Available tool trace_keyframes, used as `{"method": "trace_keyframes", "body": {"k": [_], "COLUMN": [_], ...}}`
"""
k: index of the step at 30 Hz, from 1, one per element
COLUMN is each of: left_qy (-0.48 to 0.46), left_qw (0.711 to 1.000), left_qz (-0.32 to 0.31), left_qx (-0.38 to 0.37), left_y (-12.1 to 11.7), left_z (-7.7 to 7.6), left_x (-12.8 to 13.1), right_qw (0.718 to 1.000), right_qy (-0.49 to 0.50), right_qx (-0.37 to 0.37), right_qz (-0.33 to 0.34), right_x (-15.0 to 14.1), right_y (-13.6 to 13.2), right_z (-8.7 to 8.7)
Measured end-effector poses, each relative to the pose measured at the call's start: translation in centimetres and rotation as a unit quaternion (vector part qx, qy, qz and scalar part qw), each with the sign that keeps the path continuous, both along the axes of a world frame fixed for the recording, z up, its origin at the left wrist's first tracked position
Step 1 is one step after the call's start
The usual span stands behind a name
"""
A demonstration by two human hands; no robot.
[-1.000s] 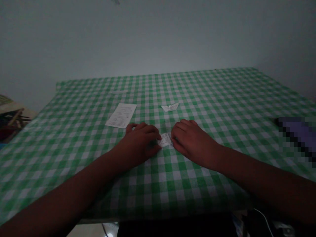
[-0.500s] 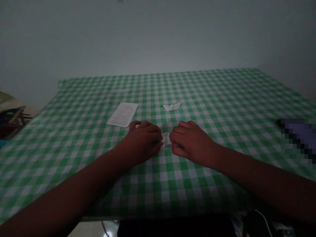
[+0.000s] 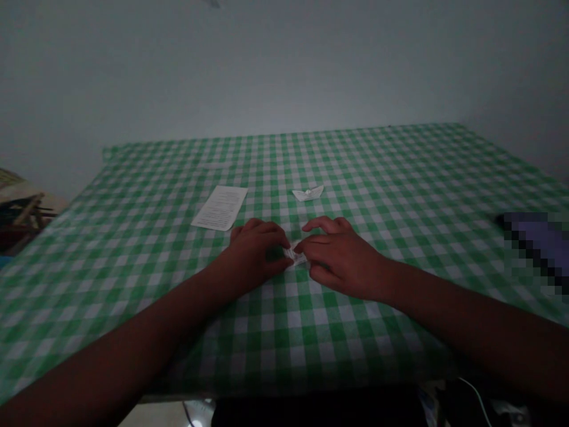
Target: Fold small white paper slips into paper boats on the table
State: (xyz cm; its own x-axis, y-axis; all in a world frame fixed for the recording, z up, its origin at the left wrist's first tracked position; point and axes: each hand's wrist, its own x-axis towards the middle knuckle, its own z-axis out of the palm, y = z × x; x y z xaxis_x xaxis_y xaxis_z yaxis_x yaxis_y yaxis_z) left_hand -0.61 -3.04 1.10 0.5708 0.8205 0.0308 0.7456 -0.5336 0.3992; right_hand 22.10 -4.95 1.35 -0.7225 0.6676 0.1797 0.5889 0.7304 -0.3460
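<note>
Between my two hands is a small folded piece of printed paper (image 3: 295,255), partly covered by fingers. My left hand (image 3: 256,249) pinches its left end between thumb and fingers. My right hand (image 3: 340,256) grips the right side, one finger reaching over the paper's middle and another finger raised off it. Beyond the hands a folded paper boat (image 3: 308,193) rests on the checked cloth. A flat printed sheet (image 3: 220,207) lies past my left hand.
A green and white checked tablecloth (image 3: 284,338) covers the table. At the right edge a dark device, partly pixelated (image 3: 537,243), lies on it. A grey wall (image 3: 284,71) rises behind the table.
My right hand's fingers have spread, one lifting and another moving left onto the folded paper. The paper's visible part now looks tilted and narrower. My left fingers have shifted slightly.
</note>
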Motion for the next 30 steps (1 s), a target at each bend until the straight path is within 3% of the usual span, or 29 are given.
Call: {"method": "trace_keyframes", "body": {"k": [9,14,18,24,30], "left_qy": [0.012,0.018,0.017,0.022,0.015], "left_qw": [1.000,1.000,0.999,0.998,0.998], "left_qz": [0.006,0.006,0.001,-0.002,0.001], "left_qx": [-0.003,0.014,0.041,0.054,0.054], "left_y": [-0.1,-0.5,-0.6,-0.8,-0.9], "left_z": [0.3,0.4,0.3,0.2,0.0], "left_x": [0.1,0.2,0.3,0.3,0.1], "right_qw": [0.996,0.997,0.999,0.999,0.996], "right_qy": [-0.018,-0.003,0.019,0.031,0.085], "right_qx": [0.008,0.029,0.046,0.012,-0.014], "right_qz": [-0.085,-0.069,-0.017,0.028,0.000], "right_x": [0.5,0.3,-0.2,-0.2,-0.1], "right_y": [1.4,1.0,0.5,0.5,0.6], "right_z": [-0.2,-0.3,-0.6,-1.5,-1.9]}}
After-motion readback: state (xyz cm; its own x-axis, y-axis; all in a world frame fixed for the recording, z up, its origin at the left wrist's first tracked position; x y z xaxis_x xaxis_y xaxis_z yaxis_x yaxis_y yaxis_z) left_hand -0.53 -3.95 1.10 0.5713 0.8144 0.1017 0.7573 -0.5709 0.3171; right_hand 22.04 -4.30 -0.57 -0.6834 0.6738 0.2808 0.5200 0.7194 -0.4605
